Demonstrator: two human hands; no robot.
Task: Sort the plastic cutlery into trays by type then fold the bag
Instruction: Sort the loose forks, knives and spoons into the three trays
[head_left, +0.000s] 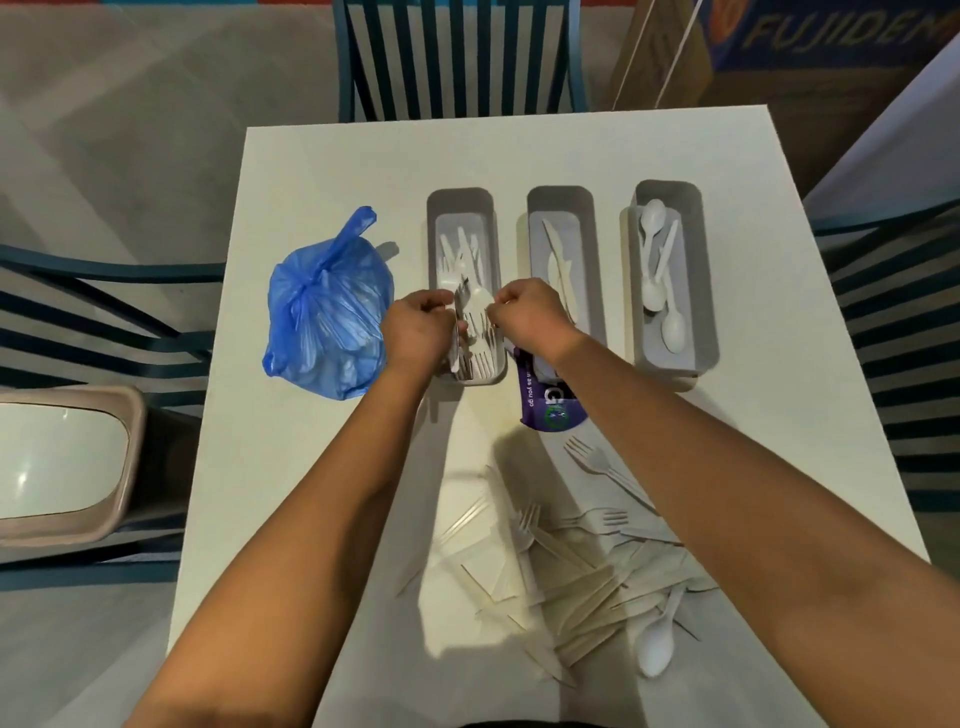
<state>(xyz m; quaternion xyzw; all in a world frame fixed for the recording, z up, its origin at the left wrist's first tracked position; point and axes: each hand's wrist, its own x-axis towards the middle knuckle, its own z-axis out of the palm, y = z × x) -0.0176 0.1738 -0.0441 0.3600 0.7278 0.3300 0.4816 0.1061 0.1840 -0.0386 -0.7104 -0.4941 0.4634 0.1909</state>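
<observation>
At your far left a beige bin (67, 457) with a glossy liner stands off the table (322, 467). On the white, smooth table sits one crinkled blue plastic bag (327, 306), knotted and bulging, close to the left edge. Next come three grey oblong trays with rounded corners, set side by side with narrow gaps. The left tray (460, 208) holds white forks; you cannot count them. Your left hand (418, 332) and right hand (530, 312) meet over its near end, fingers curled, together pinching a bundle of white forks (475, 317). The middle tray (560, 208) holds what look like two pale knives. The right tray (667, 197) holds four white spoons. One purple printed packet (550, 405) lies under your right forearm, touching the middle tray's near end. Nearer you, a loose pile of cutlery (582, 577) spreads toward the right edge: at least four forks, many flat pale knives, and one white spoon (657, 649). Bare table shows along the far edge and at near left. Dark slatted chairs (457, 57) close in on three sides.
</observation>
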